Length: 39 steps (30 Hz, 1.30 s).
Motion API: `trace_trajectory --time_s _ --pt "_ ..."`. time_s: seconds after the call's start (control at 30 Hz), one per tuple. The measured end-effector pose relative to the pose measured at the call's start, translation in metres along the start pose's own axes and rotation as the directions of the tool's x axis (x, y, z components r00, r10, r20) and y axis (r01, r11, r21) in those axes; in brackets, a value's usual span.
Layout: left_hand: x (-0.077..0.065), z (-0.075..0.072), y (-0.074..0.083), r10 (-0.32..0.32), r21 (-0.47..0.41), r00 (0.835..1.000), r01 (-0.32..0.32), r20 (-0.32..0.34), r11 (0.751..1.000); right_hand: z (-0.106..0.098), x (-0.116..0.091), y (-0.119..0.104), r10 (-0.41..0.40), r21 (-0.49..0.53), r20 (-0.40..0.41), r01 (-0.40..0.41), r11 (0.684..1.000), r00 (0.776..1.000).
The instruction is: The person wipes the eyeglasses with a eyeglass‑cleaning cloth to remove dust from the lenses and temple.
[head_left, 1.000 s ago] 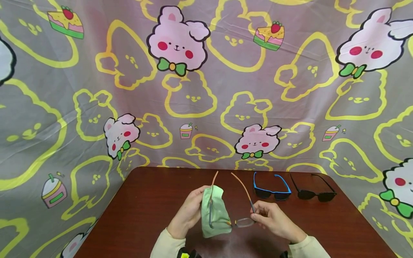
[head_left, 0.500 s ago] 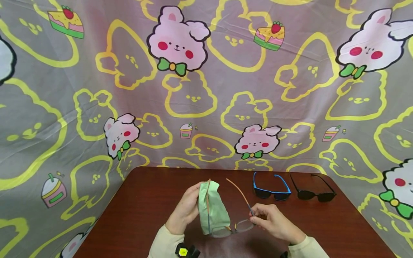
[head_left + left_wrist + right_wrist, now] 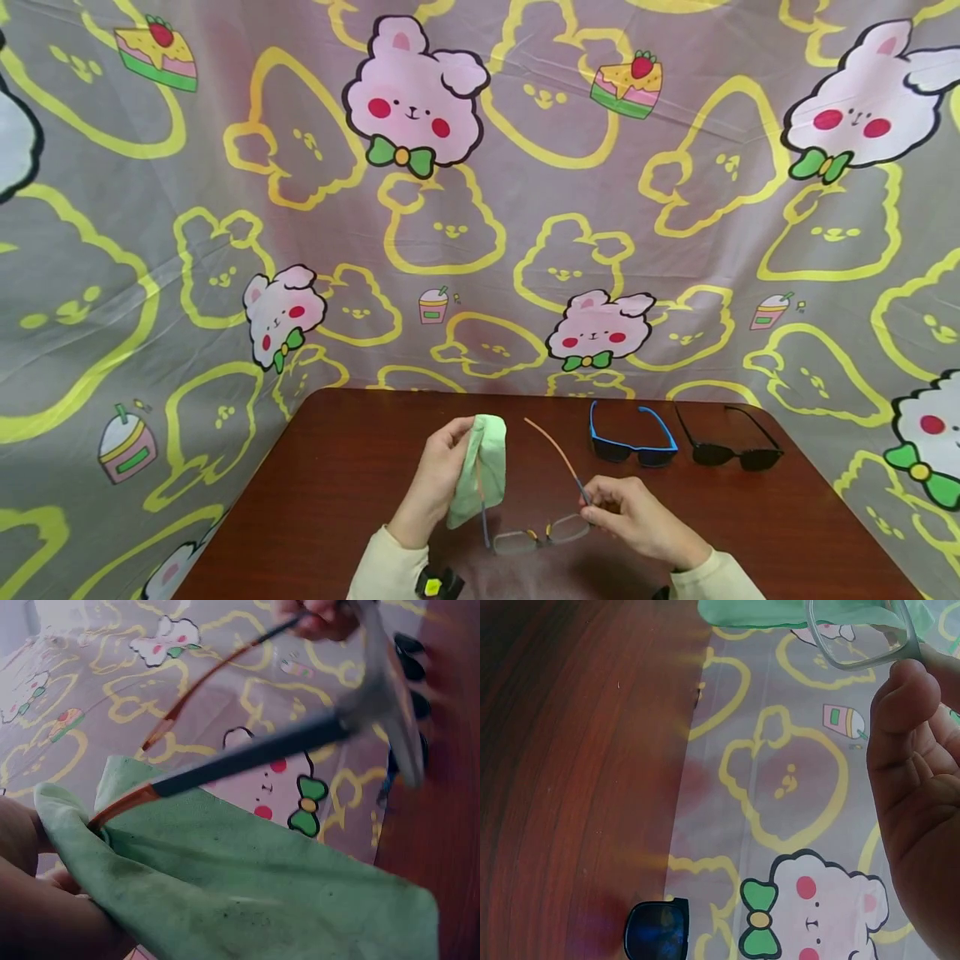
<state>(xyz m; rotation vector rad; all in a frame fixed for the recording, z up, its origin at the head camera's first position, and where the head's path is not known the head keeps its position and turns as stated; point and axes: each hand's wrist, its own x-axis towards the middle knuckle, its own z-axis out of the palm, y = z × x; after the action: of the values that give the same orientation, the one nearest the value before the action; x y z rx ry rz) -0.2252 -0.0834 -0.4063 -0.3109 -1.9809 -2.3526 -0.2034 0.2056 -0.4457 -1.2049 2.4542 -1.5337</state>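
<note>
My left hand grips a pale green cloth, folded over the tip of one temple of a pair of eyeglasses. In the left wrist view, the temple's brown tip runs into a fold of the cloth beside my fingers. The glasses have clear lenses and grey-blue temples turning orange-brown. My right hand pinches them near the hinge of the other temple, which sticks up and away from me. In the right wrist view, my thumb sits at the corner of the lens rim.
Blue-framed sunglasses lie at the back right of the brown table, with black sunglasses to their right. A cartoon-print curtain encloses the table's back and sides.
The cloth has moved off the left lens and up along the temple to its tip, leaving both lenses uncovered. My right hand has lowered slightly with the glasses.
</note>
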Motion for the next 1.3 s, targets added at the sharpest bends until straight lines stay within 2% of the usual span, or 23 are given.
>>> trace_trajectory --time_s 0.1,0.2,0.27,0.4,0.53,0.6,0.73,0.8,0.97,1.1,1.23,1.3 --pt "0.001 0.000 -0.002 0.104 0.172 0.993 -0.095 -0.046 0.981 0.000 0.000 0.000 -0.007 -0.002 0.000 0.007 1.000 1.000" --pt "0.001 0.000 -0.003 0.200 0.304 0.977 -0.169 -0.071 0.937 0.000 0.000 0.000 -0.009 0.001 0.001 0.009 1.000 1.000" --pt "0.001 0.001 -0.003 0.244 0.364 0.966 -0.198 -0.086 0.910 0.000 0.000 0.001 -0.007 0.003 0.003 0.007 1.000 1.000" --pt "0.000 0.002 -0.003 0.295 0.434 0.948 -0.219 -0.117 0.874 0.000 -0.001 0.004 -0.007 -0.001 0.001 0.007 1.000 1.000" --pt "0.000 0.002 -0.005 0.359 0.489 0.923 -0.253 -0.137 0.835 0.001 -0.001 0.005 -0.012 -0.008 -0.003 0.012 1.000 1.000" --pt "0.000 0.002 -0.006 0.399 0.516 0.906 -0.277 -0.141 0.810 0.002 0.000 0.002 -0.017 -0.012 -0.004 0.017 1.000 1.000" --pt "0.001 0.002 -0.008 0.463 0.535 0.877 -0.333 -0.126 0.776 0.003 0.002 -0.013 -0.038 -0.019 -0.016 0.037 0.999 0.999" --pt "0.001 0.002 -0.009 0.484 0.531 0.866 -0.354 -0.126 0.770 0.004 0.004 -0.022 -0.047 -0.020 -0.021 0.046 0.999 0.999" --pt "0.001 0.002 -0.007 0.491 0.495 0.854 -0.356 -0.172 0.793 0.004 0.006 -0.033 -0.056 -0.031 -0.035 0.055 0.998 0.998" --pt "-0.002 0.004 -0.002 0.501 0.481 0.841 -0.359 -0.206 0.800 0.004 0.006 -0.032 -0.050 -0.037 -0.052 0.048 0.998 0.997" --pt "-0.010 0.010 0.014 0.520 0.490 0.823 -0.364 -0.230 0.792 0.005 0.005 -0.025 -0.046 -0.045 -0.063 0.043 0.998 0.997" --pt "-0.010 0.009 0.014 0.528 0.498 0.813 -0.361 -0.246 0.789 0.005 0.003 -0.017 -0.045 -0.051 -0.067 0.041 0.998 0.997"
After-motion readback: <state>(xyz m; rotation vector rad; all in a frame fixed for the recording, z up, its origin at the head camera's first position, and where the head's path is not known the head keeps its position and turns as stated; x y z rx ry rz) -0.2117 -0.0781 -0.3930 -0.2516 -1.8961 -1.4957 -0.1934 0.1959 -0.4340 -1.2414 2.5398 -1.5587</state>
